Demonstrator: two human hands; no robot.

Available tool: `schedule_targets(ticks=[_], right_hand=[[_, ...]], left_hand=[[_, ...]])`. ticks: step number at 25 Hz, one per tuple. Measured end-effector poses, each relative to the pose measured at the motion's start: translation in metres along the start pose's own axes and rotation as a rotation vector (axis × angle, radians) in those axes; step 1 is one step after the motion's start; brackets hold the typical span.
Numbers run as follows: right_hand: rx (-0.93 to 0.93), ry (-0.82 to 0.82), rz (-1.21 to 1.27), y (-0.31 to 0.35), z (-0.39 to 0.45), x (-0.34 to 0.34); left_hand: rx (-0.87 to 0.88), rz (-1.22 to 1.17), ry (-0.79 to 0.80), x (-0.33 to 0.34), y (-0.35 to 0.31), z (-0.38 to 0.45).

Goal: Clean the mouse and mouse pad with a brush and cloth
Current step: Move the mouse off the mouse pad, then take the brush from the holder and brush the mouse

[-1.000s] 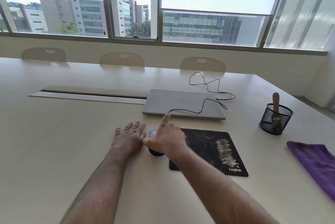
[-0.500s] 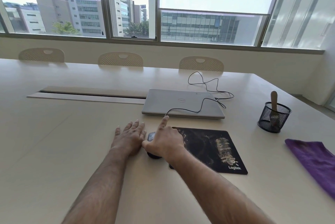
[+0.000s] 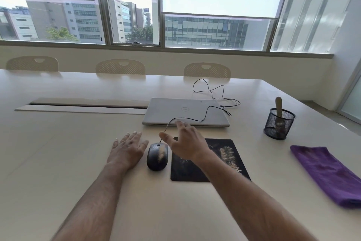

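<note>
A black corded mouse (image 3: 157, 156) with a dusty streak on top lies on the table just left of the black mouse pad (image 3: 224, 159), which also carries pale dust. My left hand (image 3: 128, 149) rests flat on the table beside the mouse, fingers apart. My right hand (image 3: 185, 142) hovers open above the pad's far left corner, holding nothing, its forearm covering part of the pad. A wooden-handled brush (image 3: 279, 112) stands in a black mesh cup (image 3: 279, 124) at the right. A folded purple cloth (image 3: 328, 174) lies at the right edge.
A closed silver laptop (image 3: 185, 113) sits behind the mouse, with the mouse cable (image 3: 213, 92) looping over and past it. A cable slot (image 3: 82, 105) runs across the table on the left. Three chair backs stand along the far side under the windows.
My right hand has let go of the mouse and lifted up and to the right, fingers spread; the mouse is now uncovered. My left hand has stayed flat.
</note>
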State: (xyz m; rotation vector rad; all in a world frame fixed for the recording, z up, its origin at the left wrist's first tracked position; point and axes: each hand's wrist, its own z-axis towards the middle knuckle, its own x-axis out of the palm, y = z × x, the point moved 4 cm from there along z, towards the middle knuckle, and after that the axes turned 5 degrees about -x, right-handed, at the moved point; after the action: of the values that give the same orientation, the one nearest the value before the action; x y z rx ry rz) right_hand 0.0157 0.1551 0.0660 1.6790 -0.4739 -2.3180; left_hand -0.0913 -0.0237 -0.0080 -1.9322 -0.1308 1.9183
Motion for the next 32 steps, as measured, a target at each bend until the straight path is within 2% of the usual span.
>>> schedule_targets(ticks=[4,8,14,22,27,32], right_hand=[[-0.075,0.081,-0.159,-0.050,-0.010,-0.014],[0.041,0.115,-0.211,-0.103,-0.024,-0.024],[0.171,0.126,-0.269,-0.167,-0.053,-0.054],[0.288,0.044,-0.307,-0.239,-0.088,-0.102],[0.346,-0.036,-0.296,-0.278,-0.096,-0.127],[0.327,-0.171,-0.224,-0.306,-0.079,-0.160]], left_hand=[[0.005,0.008,-0.027,-0.009,-0.006,0.000],[0.060,0.002,-0.096,-0.024,-0.038,0.002],[0.207,-0.018,-0.120,-0.014,-0.122,-0.012],[0.428,0.004,-0.023,0.037,-0.239,-0.038],[0.480,0.010,0.035,0.075,-0.299,-0.052],[0.516,0.041,0.094,0.107,-0.353,-0.058]])
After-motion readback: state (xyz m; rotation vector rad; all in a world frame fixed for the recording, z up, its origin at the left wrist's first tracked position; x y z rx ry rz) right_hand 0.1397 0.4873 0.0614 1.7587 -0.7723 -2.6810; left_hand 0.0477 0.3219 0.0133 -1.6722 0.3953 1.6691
